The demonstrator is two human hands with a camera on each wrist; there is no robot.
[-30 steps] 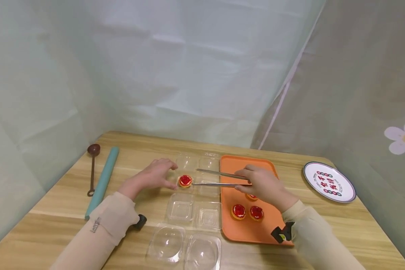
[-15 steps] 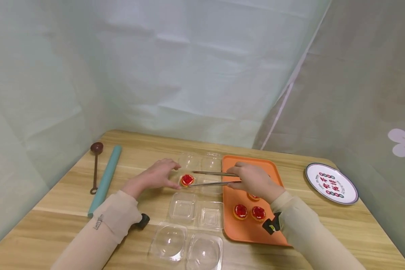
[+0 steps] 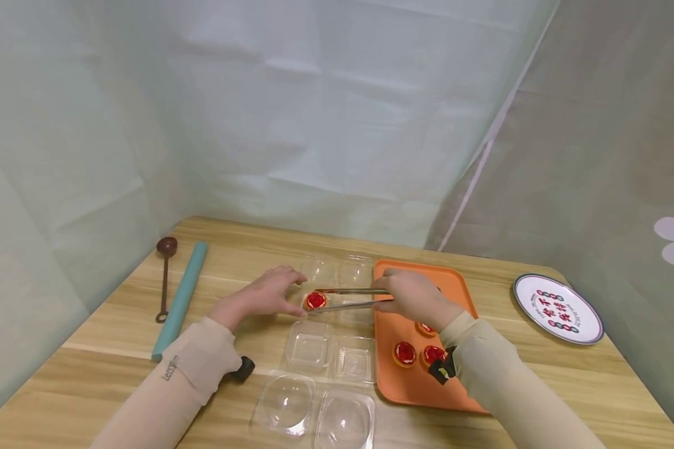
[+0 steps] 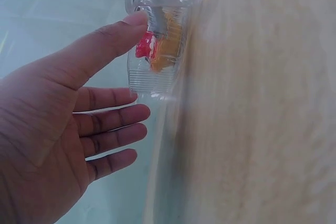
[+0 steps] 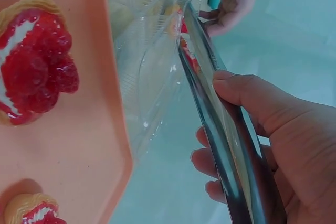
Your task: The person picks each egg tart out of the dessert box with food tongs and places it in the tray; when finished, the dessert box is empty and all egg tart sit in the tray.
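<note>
A red-topped tart (image 3: 316,300) sits in one compartment of a clear plastic container (image 3: 307,344). My right hand (image 3: 412,296) grips metal tongs (image 3: 352,291) above the orange tray (image 3: 393,390). The tongs' two arms reach left, their tips beside the tart; whether they touch it I cannot tell. On the other side, my left hand (image 3: 266,293) has its thumb and fingers spread around the compartment's left edge. Its thumb overlaps the container wall in the left wrist view, contact unclear, and its fingers hold nothing. More tarts (image 3: 404,353) lie on the tray, partly behind the right wrist.
Clear domed lids (image 3: 286,402) lie at the front of the container. At the left are a teal rod (image 3: 181,299) and a dark brown ladle (image 3: 165,274). A white plate (image 3: 558,308) with printed characters stands at the right. Cloth hangs behind the table.
My right hand and the tongs have moved left, bringing the tips alongside the tart. My left hand keeps its place by the container, and the head view has shifted slightly.
</note>
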